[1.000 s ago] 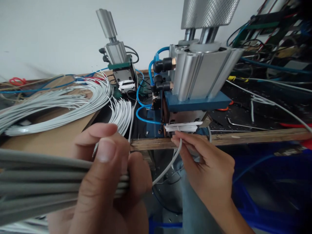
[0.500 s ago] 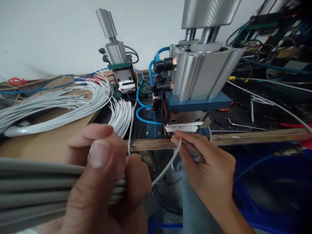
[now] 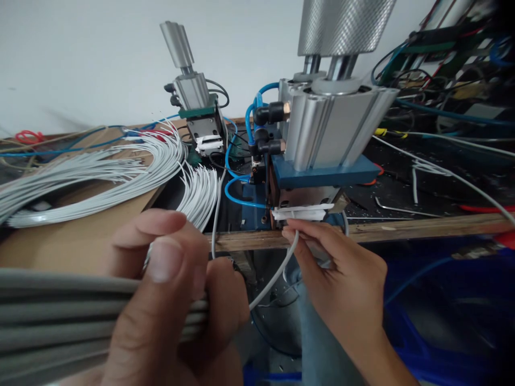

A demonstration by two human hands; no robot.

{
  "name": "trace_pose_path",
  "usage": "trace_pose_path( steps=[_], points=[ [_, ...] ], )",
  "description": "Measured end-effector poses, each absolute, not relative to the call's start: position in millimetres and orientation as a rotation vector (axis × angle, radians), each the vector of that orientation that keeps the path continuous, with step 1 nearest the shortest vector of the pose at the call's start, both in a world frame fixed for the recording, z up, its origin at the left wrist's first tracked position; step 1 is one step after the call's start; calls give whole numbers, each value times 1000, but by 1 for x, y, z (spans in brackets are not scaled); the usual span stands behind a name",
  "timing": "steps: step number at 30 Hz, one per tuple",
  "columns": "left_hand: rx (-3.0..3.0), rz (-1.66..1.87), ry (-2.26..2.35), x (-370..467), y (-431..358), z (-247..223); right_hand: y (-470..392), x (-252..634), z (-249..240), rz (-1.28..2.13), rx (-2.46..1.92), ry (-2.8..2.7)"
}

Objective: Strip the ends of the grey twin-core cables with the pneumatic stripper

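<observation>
While grey sheathing is filling the lower L corner, the bundle of grey cables (image 3: 60, 316) is running in from the frame edge: approx. parallel, round in section, matte, smooth. As a lot it is probably weighing moderately, flexing springily and tending to slide strand on strand; a full wrap near the ends is likely suiting it best.

Behind, a coil of white wires (image 3: 163, 161) is lying looped on a brown board (image 3: 60, 246); thin, glossy, ends fraying outward.

L. hand (image 3: 161, 321): closing firmly, fingers curling w/ thumb on top, holding the bundle.

Ctr-L: a fan of white wires (image 3: 201, 198) is spreading beside the board; a small press (image 3: 191, 91), brushed metal w/ green plate, is leaning.

Ctr: a single grey cable (image 3: 278, 273) is bowing up from beside the L. hand to the R. hand (image 3: 350, 284), which is pinching it near its end, thumb and fingertips nearly meeting, other fingers folding loosely. It is likely handling light, semi-stiff, not fragile; a pinch close to the tip is probably limiting whip. The tip is sitting at the white wrapping (image 3: 303, 212), crumpled, on the large press (image 3: 333, 128) (ribbed alum. body, blue plate); depth: can't tell.

R: the bench (image 3: 386, 227) is showing rough wood edging, a black top, a bent metal rod (image 3: 402, 210) and misc. loose cable pieces (image 3: 415, 185).
</observation>
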State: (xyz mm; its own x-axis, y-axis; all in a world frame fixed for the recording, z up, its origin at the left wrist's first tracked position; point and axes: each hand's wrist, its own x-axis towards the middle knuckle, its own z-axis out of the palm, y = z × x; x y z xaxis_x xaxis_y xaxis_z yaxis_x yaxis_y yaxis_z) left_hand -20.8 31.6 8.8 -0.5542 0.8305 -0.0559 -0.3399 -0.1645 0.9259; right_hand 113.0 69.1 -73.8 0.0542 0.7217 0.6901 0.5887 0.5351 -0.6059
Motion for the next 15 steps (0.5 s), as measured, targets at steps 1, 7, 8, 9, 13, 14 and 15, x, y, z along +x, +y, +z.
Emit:
trace_pose_path(
  steps=[1, 7, 8, 9, 13, 14, 15],
  points=[
    [596, 1822, 1348, -21, 31, 9, 69, 113, -74, 148, -1133, -1624],
    [648, 1849, 1084, -21, 29, 5, 69, 114, -77, 152, -1112, -1604],
    [661, 1840, 1071, -22, 29, 4, 69, 114, -78, 163, -1107, -1602],
    [668, 1837, 1070, -22, 28, 3, 68, 114, -79, 174, -1101, -1603],
    [630, 1843, 1076, -19, 28, 1, 69, 113, -83, 191, -1047, -1593],
    [605, 1846, 1086, -17, 28, 1, 70, 113, -84, 193, -1033, -1588],
    [582, 1849, 1092, -15, 28, 2, 71, 113, -85, 194, -1020, -1580]
  ],
)
